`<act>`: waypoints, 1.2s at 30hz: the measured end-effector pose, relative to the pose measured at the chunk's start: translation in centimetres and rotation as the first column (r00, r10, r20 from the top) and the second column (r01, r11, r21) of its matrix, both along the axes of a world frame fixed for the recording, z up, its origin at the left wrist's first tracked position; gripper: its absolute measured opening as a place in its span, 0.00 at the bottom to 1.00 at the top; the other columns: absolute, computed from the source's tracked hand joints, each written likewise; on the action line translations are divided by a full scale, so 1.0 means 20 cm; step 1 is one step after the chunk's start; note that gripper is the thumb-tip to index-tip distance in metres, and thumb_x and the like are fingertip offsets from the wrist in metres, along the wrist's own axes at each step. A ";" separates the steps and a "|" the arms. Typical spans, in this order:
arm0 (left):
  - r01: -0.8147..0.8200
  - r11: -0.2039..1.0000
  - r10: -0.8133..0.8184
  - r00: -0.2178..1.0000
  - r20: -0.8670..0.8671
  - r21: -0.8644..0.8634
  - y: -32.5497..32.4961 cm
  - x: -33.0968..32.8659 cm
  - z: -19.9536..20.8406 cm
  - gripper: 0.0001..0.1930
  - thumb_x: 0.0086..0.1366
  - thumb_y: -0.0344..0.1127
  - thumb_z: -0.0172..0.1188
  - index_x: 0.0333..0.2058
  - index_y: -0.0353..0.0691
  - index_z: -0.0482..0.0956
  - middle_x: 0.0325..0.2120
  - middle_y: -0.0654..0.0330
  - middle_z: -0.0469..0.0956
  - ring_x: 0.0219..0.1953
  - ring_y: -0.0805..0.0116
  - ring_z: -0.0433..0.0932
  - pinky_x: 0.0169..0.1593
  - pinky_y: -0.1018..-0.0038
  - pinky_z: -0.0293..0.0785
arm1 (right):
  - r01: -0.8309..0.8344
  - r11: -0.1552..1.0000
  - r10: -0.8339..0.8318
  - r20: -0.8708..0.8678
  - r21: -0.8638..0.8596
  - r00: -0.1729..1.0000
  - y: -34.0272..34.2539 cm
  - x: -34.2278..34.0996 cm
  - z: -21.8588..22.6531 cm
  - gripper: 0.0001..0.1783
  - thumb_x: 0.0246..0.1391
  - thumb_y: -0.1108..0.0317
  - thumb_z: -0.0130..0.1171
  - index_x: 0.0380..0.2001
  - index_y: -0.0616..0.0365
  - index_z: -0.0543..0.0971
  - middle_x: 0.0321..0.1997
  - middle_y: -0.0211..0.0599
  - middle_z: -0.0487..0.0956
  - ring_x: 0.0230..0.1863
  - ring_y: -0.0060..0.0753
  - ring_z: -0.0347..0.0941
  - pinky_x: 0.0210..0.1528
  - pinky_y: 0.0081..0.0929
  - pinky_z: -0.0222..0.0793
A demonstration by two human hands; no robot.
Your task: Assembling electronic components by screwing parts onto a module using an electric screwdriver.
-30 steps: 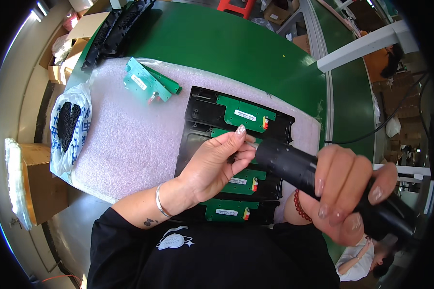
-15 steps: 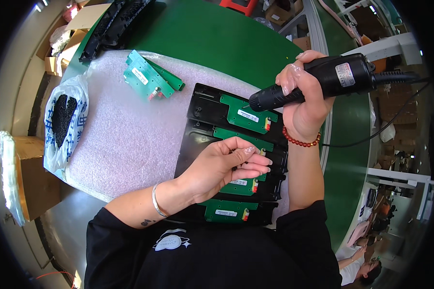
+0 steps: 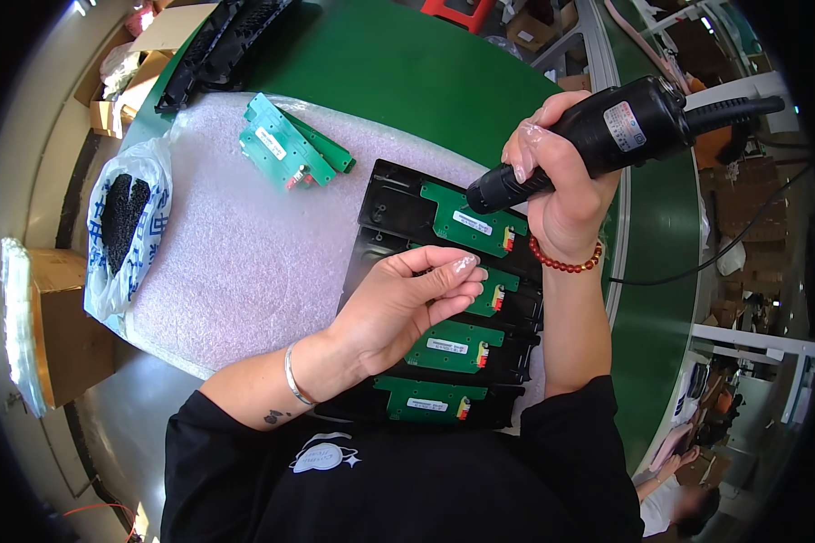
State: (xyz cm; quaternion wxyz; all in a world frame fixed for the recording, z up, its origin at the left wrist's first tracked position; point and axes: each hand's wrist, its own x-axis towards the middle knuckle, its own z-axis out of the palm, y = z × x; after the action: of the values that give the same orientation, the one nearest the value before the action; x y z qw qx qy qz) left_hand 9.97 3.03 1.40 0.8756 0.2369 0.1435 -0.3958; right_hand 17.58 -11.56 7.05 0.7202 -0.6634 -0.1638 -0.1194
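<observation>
My right hand [image 3: 566,185] wraps round a black electric screwdriver [image 3: 650,116], held tilted with its nose at the upper left corner of the farthest green circuit board [image 3: 489,237]. Whether the bit touches a screw there cannot be made out. That board sits in a black plastic housing [image 3: 398,204]. My left hand [image 3: 407,299] is closed, thumb pressed against the fingertips, above the second housing and its circuit board [image 3: 505,282]. Its curled fingers hide the small black screws. Nearer me lie two more housings with circuit boards [image 3: 466,348] [image 3: 403,395].
On the foam sheet [image 3: 235,253], two loose circuit boards [image 3: 285,149] overlap at the back. A plastic bag [image 3: 154,213] of small black screws [image 3: 122,222] stands at left. Black plastic parts [image 3: 222,50] lie far left on the green table [image 3: 407,54]. The screwdriver's cable [image 3: 697,271] hangs at right.
My left fingers have curled inward, so the black screws seen in them before are now hidden. The screwdriver has shifted slightly left and tilted, its nose still at the farthest board.
</observation>
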 end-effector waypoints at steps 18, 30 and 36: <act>-0.120 0.959 0.107 0.992 -0.064 -0.257 0.03 -0.01 -0.03 0.07 0.62 0.34 0.51 0.33 0.37 0.74 0.29 0.64 0.75 0.30 0.81 0.74 0.37 0.87 0.74 | -0.419 0.908 0.410 0.189 0.007 0.892 -0.04 -0.36 0.34 0.15 0.40 0.75 0.53 0.33 0.52 0.62 0.17 0.21 0.70 0.18 0.14 0.65 0.31 0.14 0.59; -0.021 0.991 0.006 0.994 -0.112 -0.133 0.01 0.04 0.02 0.20 0.67 0.40 0.37 0.49 0.31 0.63 0.37 0.49 0.72 0.41 0.64 0.73 0.53 0.72 0.67 | -0.176 0.976 0.156 0.152 0.126 0.976 0.10 0.01 0.04 0.13 0.42 0.74 0.48 0.35 0.62 0.65 0.17 0.30 0.64 0.17 0.20 0.59 0.27 0.22 0.57; 0.043 0.997 -0.035 0.991 0.129 -0.066 0.01 0.02 -0.02 0.15 0.67 0.35 0.38 0.46 0.33 0.67 0.36 0.50 0.74 0.38 0.66 0.75 0.45 0.77 0.72 | -0.117 0.988 0.111 0.061 0.106 0.992 0.13 0.08 -0.01 0.09 0.41 0.76 0.50 0.31 0.63 0.67 0.18 0.33 0.66 0.17 0.23 0.62 0.26 0.24 0.60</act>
State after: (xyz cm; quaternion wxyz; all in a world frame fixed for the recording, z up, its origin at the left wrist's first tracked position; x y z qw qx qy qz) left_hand 10.34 3.23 0.92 0.8827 0.2342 0.0686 -0.4015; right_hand 19.27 -9.06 6.91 0.7563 -0.6092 -0.2143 -0.1049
